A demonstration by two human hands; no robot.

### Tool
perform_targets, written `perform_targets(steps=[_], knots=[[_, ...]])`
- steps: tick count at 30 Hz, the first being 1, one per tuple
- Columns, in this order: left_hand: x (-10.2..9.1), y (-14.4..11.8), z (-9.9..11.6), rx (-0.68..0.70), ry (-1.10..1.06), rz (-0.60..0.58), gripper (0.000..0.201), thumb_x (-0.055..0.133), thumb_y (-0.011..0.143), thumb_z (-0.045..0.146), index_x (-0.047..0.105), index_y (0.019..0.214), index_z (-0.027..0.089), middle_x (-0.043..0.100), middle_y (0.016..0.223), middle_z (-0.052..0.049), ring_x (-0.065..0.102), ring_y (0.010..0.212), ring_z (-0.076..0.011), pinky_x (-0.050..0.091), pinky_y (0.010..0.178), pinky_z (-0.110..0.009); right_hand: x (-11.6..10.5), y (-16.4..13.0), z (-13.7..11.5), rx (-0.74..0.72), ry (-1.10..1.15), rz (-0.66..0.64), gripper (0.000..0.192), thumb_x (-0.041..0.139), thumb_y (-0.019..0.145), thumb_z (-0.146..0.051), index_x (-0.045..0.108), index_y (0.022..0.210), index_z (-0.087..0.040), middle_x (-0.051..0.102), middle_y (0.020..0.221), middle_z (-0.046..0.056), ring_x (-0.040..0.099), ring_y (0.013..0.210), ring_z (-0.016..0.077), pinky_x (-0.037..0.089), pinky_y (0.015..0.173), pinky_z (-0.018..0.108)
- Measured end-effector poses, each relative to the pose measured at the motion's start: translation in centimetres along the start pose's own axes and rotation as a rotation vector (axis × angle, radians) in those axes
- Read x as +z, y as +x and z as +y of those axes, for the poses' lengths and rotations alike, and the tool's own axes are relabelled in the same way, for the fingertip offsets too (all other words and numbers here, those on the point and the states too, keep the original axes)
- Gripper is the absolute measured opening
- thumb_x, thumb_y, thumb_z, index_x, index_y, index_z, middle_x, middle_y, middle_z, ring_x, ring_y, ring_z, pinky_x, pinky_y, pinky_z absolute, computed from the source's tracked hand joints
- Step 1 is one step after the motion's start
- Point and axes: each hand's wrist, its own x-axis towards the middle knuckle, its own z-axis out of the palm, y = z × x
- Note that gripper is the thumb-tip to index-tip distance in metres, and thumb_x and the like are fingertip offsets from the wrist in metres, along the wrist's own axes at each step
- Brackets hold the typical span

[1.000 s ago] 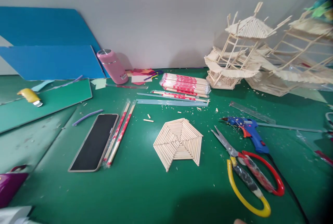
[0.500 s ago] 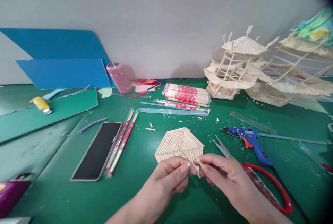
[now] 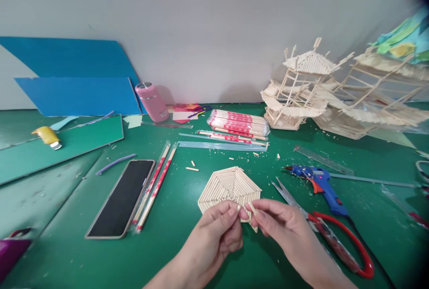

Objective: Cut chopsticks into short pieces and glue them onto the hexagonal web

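Hands: left hand (image 3: 217,231) and right hand (image 3: 281,228) meet fingertip to fingertip at the near edge of a flat hexagonal panel of pale wooden sticks (image 3: 229,186); both are pinched narrow.
Held piece: a short pale wooden stick (image 3: 252,210) sits between the right thumb and forefinger; whether the left fingertips also grip it, I cannot tell.
Panel: lies flat on the green cutting mat (image 3: 184,253), sticks laid in concentric rows, one near wedge unfilled.
Right side: red-handled steel scissors (image 3: 330,240) lie just beside the right hand; a blue plastic glue gun (image 3: 318,181) lies beyond them.
Left side: a dark rectangular glossy phone (image 3: 122,199), with wrapped red-and-white chopsticks (image 3: 156,186) alongside.
Far side: a bundle of wrapped chopsticks (image 3: 239,123), a pink cylindrical bottle (image 3: 151,101), blue card sheets (image 3: 77,94), and spindly stick-built pagoda models (image 3: 301,92) against the wall.
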Motion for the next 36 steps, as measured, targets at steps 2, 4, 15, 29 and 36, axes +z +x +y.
perform_targets(steps=[2,4,15,29,36], knots=[[-0.1,0.2,0.0,-0.007,0.011,0.013,0.019,0.049,0.086,0.027,0.057,0.078,0.012,0.031,0.044,0.008,0.019,0.040,-0.0045,0.014,0.048,-0.024,-0.2,0.2,0.5,0.010,-0.016,0.033,0.030,0.051,0.082,-0.042,0.063,0.096,-0.018,0.065,0.073,0.001,0.055,0.063,0.0109,0.046,0.058,0.021],[-0.3,0.3,-0.1,-0.010,0.030,0.035,0.019,0.050,0.085,0.028,0.057,0.078,0.012,0.031,0.044,0.008,0.019,0.041,-0.0045,0.013,0.048,-0.024,-0.8,0.2,1.1,0.001,-0.087,0.083,0.028,0.051,0.082,-0.041,0.061,0.095,-0.019,0.065,0.078,0.002,0.057,0.067,0.0124,0.047,0.060,0.022],[-1.0,0.4,-0.4,0.024,0.078,0.018,0.016,0.062,0.078,0.029,0.060,0.076,0.013,0.037,0.048,0.006,0.028,0.043,-0.0044,0.015,0.047,-0.024,-4.1,-1.9,4.3,0.039,-0.554,0.337,0.029,0.045,0.084,-0.045,0.058,0.094,-0.021,0.067,0.084,0.004,0.063,0.075,0.0168,0.048,0.065,0.023],[-1.4,0.2,-0.5,0.045,0.235,0.055,0.023,0.062,0.078,0.035,0.061,0.079,0.013,0.036,0.051,0.006,0.027,0.048,-0.0059,0.017,0.049,-0.024,-9.1,-8.0,10.9,0.021,-1.079,0.389,0.054,0.050,0.070,-0.032,0.039,0.121,-0.018,0.053,0.116,0.014,0.056,0.101,0.0274,0.048,0.082,0.039],[-1.6,0.0,-0.5,0.039,0.315,0.067,0.025,0.061,0.078,0.038,0.062,0.078,0.013,0.037,0.053,0.005,0.027,0.050,-0.0068,0.017,0.049,-0.024,-9.7,-6.5,10.0,0.232,-0.974,0.444,0.043,0.056,0.064,-0.037,0.051,0.103,-0.019,0.067,0.095,0.010,0.067,0.076,0.0246,0.055,0.064,0.032]])
